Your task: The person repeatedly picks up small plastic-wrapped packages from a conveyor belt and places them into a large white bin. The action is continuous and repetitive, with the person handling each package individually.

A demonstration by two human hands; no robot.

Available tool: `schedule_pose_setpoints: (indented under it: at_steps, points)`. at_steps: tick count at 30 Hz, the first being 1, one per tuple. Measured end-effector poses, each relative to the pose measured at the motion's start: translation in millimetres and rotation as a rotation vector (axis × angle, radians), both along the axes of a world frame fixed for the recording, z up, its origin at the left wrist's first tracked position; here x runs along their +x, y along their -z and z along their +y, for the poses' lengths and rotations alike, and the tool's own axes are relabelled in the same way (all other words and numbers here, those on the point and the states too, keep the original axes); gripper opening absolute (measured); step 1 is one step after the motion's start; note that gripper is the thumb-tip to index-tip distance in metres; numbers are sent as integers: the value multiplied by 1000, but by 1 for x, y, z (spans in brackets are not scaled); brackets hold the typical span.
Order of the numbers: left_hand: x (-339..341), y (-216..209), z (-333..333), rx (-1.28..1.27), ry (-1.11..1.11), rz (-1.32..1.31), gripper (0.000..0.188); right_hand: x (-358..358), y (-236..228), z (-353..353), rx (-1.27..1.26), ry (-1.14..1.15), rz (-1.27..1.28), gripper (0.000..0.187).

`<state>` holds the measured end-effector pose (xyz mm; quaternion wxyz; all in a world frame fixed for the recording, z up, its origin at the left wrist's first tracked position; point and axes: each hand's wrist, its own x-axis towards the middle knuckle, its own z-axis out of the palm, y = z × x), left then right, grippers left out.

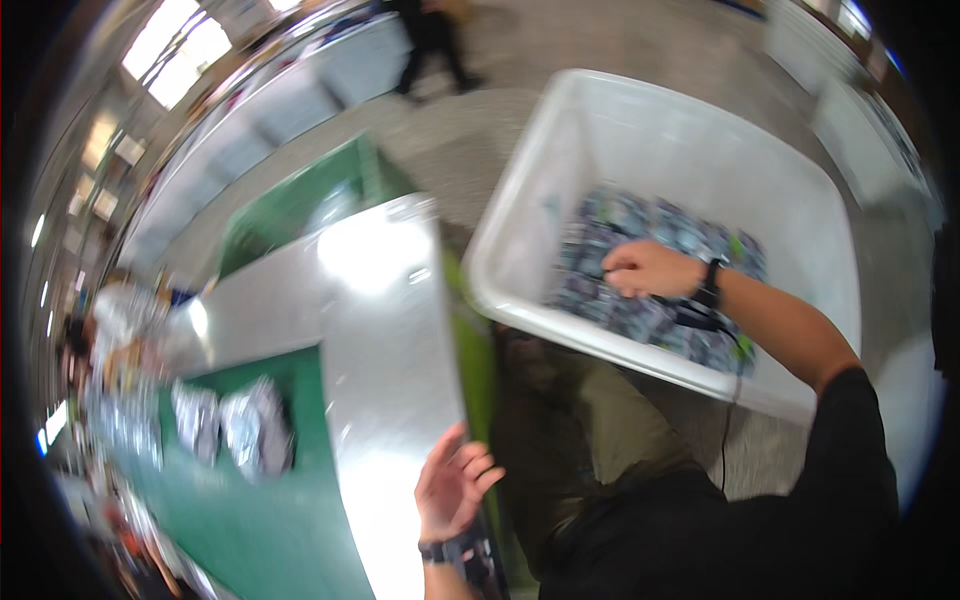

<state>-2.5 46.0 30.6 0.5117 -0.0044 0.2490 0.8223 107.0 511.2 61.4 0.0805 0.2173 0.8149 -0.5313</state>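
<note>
White bin [690,150], bagged packets [625,325] spread over its bottom, right hand [652,270] over them with fingers curled, grip on a packet impossible to tell, left hand [455,487] empty, fingers loosely bent and parted, beside a metal border [380,370], two wrapped bundles [257,430] on a green surface [240,525].

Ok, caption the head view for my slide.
Right hand above packets in a white bin; open left hand near a metal-edged table.
</note>
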Motion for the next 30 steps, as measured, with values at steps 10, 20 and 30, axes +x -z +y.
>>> schedule_pose_setpoints:
  at_steps: [10,20,30]
  points:
    - [-20,16,-5,252,-177,11,54,-172,-123,-200,-69,-673,96,39]
    - [-69,17,-68,272,-743,-157,42,-349,-1,-405,167,-481,229,99]
    - [-86,20,-68,339,-807,-262,35,-399,16,-458,31,-372,13,117]
